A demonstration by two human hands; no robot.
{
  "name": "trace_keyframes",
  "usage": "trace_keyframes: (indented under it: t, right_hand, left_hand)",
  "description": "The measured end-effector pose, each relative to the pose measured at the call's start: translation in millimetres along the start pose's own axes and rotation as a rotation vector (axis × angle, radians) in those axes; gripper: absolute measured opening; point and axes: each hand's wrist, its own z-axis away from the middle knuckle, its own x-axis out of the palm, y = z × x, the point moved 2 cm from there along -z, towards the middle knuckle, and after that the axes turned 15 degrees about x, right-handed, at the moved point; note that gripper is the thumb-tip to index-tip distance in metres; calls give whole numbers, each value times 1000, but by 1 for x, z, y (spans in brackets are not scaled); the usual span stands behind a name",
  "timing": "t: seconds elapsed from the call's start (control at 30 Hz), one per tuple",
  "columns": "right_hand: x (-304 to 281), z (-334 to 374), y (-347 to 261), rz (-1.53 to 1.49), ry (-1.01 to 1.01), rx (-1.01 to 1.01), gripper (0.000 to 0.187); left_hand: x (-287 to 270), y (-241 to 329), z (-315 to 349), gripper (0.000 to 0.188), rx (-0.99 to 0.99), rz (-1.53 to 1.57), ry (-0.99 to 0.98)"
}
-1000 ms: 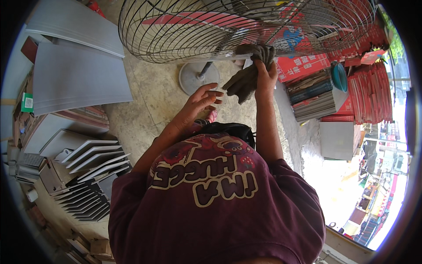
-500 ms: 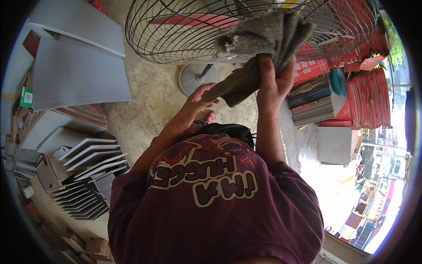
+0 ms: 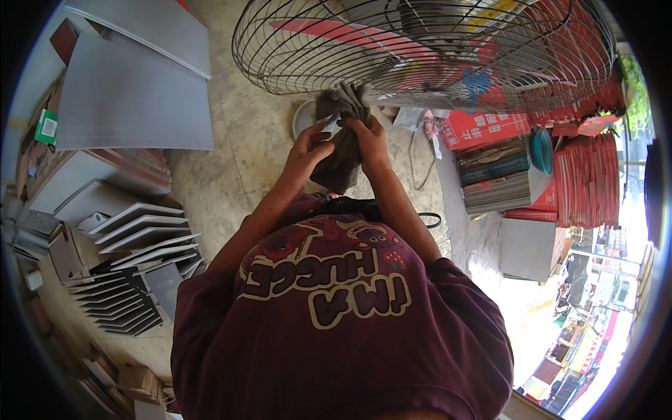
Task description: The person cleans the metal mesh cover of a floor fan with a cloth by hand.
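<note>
A grey-brown cloth (image 3: 341,159) hangs bunched in front of my body, just below the fan guard. My right hand (image 3: 371,145) grips its upper right side, with the thumb laid over the folds. At its left edge, my left hand (image 3: 306,159) has its fingers curled and its thumb against the fabric. A small pale bluish patch shows between the hands; I cannot tell what it is. Just beyond the cloth is the wire guard of a large fan (image 3: 420,56) with red blades. The fan's round base (image 3: 302,120) is partly hidden behind the cloth.
Large grey panels (image 3: 133,91) lean at the left, above a rack of tile-like sheets (image 3: 143,234). On the right stand stacked red cartons (image 3: 588,175), a teal basin (image 3: 541,151) and a pale box (image 3: 526,248). A cable (image 3: 414,168) lies on the floor.
The cloth has come down and to the left, away from the fan guard, and is bunched more tightly. My hands have drawn closer together. The fan appears further right in view.
</note>
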Motion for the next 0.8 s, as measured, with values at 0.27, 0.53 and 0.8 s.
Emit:
trace_keyframes:
  t: [0.27, 0.53, 0.8]
  right_hand:
    - [29, 36, -35, -83, -87, -77, 26]
    - [61, 112, -100, -63, -62, -517, 28]
    - [79, 91, -83, 102, -68, -563, 30]
  left_hand:
    - [4, 12, 4, 60, 81, -83, -168]
    - [24, 72, 16, 57, 315, -188, -254]
    - [13, 74, 16, 65, 466, 1, -159]
